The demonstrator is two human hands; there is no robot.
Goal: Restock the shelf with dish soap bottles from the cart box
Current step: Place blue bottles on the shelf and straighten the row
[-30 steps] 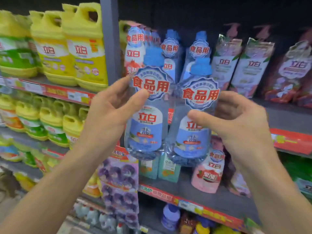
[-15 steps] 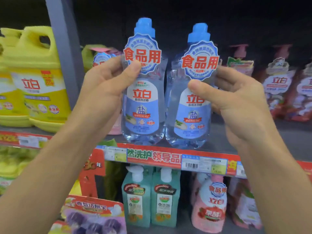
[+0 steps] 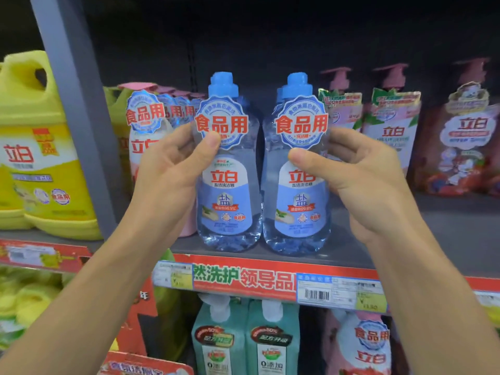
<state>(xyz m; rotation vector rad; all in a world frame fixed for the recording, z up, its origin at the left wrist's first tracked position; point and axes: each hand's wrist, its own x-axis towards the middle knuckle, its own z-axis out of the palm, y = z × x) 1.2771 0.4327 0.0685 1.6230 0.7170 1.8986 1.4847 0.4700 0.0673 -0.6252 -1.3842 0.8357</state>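
Grey store shelf (image 3: pixel 446 239), hands (image 3: pixel 173 169) gripping bottles (image 3: pixel 227 185)

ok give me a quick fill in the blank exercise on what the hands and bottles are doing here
1. Each hand holds one clear bottle with a ____ cap.
2. The left hand grips the left clear bottle; the right hand grips the ____ one.
3. Left of the grey upright post stand ____ plastic jugs.

Missing words: blue; right; yellow
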